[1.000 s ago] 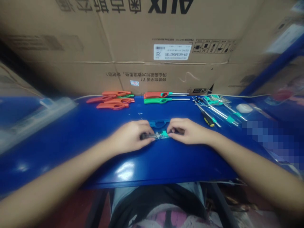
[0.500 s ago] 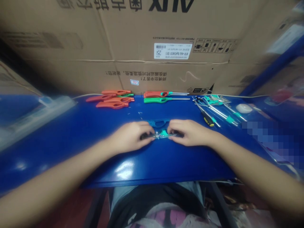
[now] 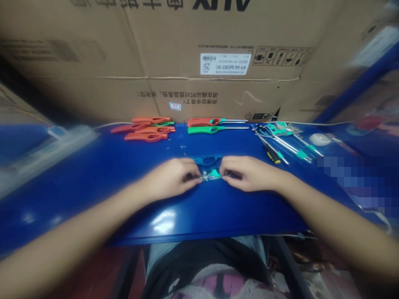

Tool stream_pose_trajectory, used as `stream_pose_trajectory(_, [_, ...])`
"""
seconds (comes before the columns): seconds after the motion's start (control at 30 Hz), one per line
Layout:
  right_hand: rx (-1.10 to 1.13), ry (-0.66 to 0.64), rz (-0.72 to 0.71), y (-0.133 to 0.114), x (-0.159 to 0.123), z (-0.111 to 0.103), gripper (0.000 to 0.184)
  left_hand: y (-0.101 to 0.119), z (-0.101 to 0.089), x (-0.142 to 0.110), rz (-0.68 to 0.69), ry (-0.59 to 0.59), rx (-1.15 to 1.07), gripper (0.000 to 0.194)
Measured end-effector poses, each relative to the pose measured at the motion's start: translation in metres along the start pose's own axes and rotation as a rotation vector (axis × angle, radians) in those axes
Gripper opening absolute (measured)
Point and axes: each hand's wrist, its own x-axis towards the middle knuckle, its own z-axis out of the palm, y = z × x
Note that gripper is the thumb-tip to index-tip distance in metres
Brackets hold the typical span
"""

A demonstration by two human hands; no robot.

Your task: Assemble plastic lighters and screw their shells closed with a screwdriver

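My left hand (image 3: 176,178) is closed around the left end of an opened lighter (image 3: 213,174) at the middle of the table. The fingers of my right hand (image 3: 245,172) pinch its right end. Between the fingertips its inner parts show: a turquoise piece, thin wires and a clear-looking bit. My fingers hide both ends of it. Just behind the lighter lies a blue casing half (image 3: 205,159) with a trigger opening, partly covered by my hands.
Orange lighter casings (image 3: 146,136) lie at the back left. Two assembled long lighters, one green (image 3: 204,130), rest at the back centre. Metal tubes with turquoise parts (image 3: 286,143) and a black-and-yellow screwdriver (image 3: 273,155) lie at right. A cardboard sheet (image 3: 168,62) stands behind the blue table (image 3: 199,220).
Both hands stay on the lighter with small finger movements. A thin metal-looking piece by my right fingertips half a second ago is no longer visible. The camera view shifts slightly.
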Motion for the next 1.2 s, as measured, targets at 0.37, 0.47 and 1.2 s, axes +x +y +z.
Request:
stream_pose_trajectory(0.37, [0.039,-0.017,0.048,0.003,-0.001,-0.008,0.013,-0.001,0.001,0.000,0.000,-0.002,-0.004,0.012])
stream_pose_trajectory(0.47, [0.060,-0.015,0.068,0.006,-0.002,-0.008,0.011,-0.001,0.001,0.000,-0.001,-0.005,-0.008,0.011])
stream_pose_trajectory(1.2, [-0.198,-0.124,-0.089,-0.001,-0.002,0.003,0.056,-0.001,0.002,0.000,0.005,0.031,-0.047,0.012])
